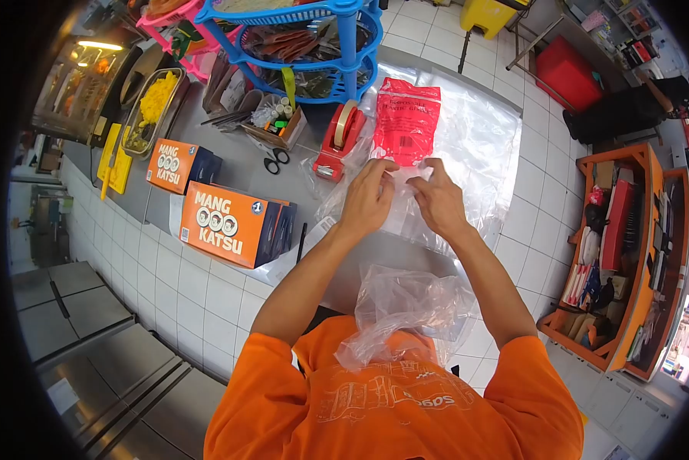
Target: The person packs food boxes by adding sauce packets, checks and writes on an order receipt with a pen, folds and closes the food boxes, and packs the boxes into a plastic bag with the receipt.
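A red packet of disposable plastic gloves [407, 115] lies flat on clear plastic sheeting [478, 165] over the table. At the packet's lower left corner, my left hand [369, 201] has its fingers curled onto the edge. My right hand [441, 203] bends its fingers at the lower right corner, thumb turned inward. Thin see-through film shows between the two hands; whether it belongs to the packet or the sheeting I cannot tell. Closer to my body, a crumpled clear plastic bag [406, 303] rests against my orange shirt.
Left of the packet stand a red tape dispenser [338, 138], scissors [276, 160] and a box of markers [279, 126]. Orange printed boxes [225, 222] sit further left, near a tray of yellow food [156, 100]. A blue tiered rack [306, 57] rises behind.
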`<action>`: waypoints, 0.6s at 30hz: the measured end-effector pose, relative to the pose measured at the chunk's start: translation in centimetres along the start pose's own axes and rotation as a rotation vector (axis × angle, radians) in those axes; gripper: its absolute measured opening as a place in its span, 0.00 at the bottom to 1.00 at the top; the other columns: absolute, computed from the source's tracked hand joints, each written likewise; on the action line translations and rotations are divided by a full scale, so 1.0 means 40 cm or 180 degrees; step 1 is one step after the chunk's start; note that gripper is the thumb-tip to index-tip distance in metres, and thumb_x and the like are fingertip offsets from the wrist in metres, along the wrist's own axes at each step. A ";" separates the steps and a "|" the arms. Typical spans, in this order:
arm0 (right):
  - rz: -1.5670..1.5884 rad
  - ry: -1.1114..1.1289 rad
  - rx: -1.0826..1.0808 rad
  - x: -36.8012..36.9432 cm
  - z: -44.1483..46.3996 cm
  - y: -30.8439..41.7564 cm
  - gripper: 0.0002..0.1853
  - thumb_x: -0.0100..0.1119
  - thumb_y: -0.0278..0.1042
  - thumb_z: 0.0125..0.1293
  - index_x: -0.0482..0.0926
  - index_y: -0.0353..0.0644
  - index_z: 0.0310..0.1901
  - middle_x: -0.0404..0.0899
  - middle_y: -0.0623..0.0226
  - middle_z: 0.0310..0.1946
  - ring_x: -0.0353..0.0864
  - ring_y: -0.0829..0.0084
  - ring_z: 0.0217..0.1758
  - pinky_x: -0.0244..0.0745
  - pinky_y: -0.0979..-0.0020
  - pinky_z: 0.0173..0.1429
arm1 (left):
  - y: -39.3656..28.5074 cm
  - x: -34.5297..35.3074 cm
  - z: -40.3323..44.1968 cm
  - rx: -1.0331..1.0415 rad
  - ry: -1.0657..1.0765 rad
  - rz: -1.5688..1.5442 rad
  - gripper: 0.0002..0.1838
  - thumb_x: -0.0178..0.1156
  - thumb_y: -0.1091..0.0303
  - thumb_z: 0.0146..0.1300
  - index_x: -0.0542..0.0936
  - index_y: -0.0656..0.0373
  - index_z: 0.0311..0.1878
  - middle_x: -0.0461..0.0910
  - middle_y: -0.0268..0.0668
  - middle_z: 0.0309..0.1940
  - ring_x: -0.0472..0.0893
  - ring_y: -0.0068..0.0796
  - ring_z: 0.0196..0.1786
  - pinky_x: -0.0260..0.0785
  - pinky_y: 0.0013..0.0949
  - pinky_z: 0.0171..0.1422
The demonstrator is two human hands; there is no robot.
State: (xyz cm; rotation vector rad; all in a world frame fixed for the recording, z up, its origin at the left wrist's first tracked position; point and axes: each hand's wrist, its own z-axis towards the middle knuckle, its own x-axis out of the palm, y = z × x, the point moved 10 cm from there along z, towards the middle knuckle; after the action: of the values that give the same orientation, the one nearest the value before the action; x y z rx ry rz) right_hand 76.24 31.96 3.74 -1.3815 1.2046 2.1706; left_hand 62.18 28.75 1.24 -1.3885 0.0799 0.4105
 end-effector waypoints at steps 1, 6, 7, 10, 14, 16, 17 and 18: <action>0.0040 -0.0186 -0.0023 -0.019 -0.008 0.009 0.09 0.65 0.26 0.63 0.85 0.39 0.45 0.79 0.52 0.55 0.85 0.55 0.39 0.81 0.54 0.44 | 0.022 0.015 0.005 0.0068 0.0072 0.0456 0.15 0.64 0.83 0.60 0.80 0.64 0.51 0.83 0.46 0.46 0.83 0.49 0.51 0.75 0.47 0.59; 0.0756 -0.0549 -0.0401 -0.051 -0.032 -0.015 0.04 0.64 0.26 0.67 0.80 0.36 0.39 0.82 0.53 0.43 0.81 0.65 0.33 0.76 0.61 0.40 | 0.065 0.058 0.006 0.0198 -0.0039 0.1453 0.14 0.67 0.79 0.59 0.81 0.61 0.49 0.79 0.43 0.50 0.79 0.49 0.57 0.71 0.50 0.63; 0.1191 -0.0219 0.0155 -0.023 -0.046 -0.069 0.04 0.63 0.26 0.68 0.79 0.36 0.40 0.82 0.54 0.39 0.80 0.67 0.31 0.74 0.62 0.39 | 0.068 0.061 0.006 0.0165 -0.0066 0.1547 0.14 0.68 0.78 0.60 0.82 0.60 0.49 0.79 0.42 0.50 0.80 0.48 0.57 0.72 0.50 0.62; 0.1864 0.0472 0.1451 0.012 -0.068 -0.144 0.07 0.63 0.30 0.72 0.78 0.35 0.42 0.80 0.59 0.29 0.75 0.72 0.29 0.70 0.66 0.37 | 0.076 0.070 0.007 0.0061 -0.0085 0.1852 0.13 0.70 0.73 0.61 0.82 0.58 0.48 0.79 0.40 0.50 0.80 0.46 0.56 0.73 0.51 0.60; 0.1846 0.0122 0.1038 -0.016 -0.035 -0.133 0.08 0.61 0.31 0.73 0.81 0.34 0.45 0.80 0.62 0.29 0.74 0.76 0.30 0.70 0.68 0.39 | 0.091 0.073 0.017 0.0055 -0.0134 0.2228 0.10 0.70 0.68 0.62 0.83 0.56 0.46 0.79 0.37 0.47 0.81 0.42 0.54 0.76 0.51 0.53; 0.2117 0.0167 0.1133 0.003 -0.024 -0.151 0.08 0.61 0.30 0.73 0.82 0.34 0.46 0.81 0.63 0.29 0.75 0.76 0.30 0.71 0.68 0.41 | 0.107 0.081 0.026 0.0125 -0.0121 0.2340 0.09 0.67 0.68 0.64 0.83 0.57 0.45 0.80 0.38 0.46 0.81 0.42 0.53 0.76 0.50 0.51; 0.2353 0.0334 0.1496 0.029 -0.033 -0.175 0.09 0.61 0.30 0.73 0.82 0.33 0.47 0.81 0.64 0.29 0.76 0.76 0.31 0.72 0.68 0.42 | 0.118 0.088 0.028 0.0160 -0.0045 0.2381 0.08 0.65 0.68 0.64 0.83 0.58 0.45 0.80 0.38 0.46 0.81 0.42 0.53 0.76 0.48 0.50; 0.2584 0.0503 0.1861 0.054 -0.044 -0.195 0.09 0.61 0.30 0.73 0.82 0.33 0.47 0.81 0.64 0.29 0.76 0.75 0.32 0.73 0.68 0.43 | 0.116 0.092 0.031 0.0196 0.0030 0.2421 0.08 0.63 0.69 0.65 0.82 0.58 0.45 0.80 0.39 0.46 0.81 0.42 0.54 0.76 0.46 0.49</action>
State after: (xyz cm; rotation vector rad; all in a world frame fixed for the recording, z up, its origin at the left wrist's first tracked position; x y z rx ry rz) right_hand 81.13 34.91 -2.26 -0.8909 2.5366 1.8461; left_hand 63.84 31.38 -3.92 -1.2621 0.6347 1.0201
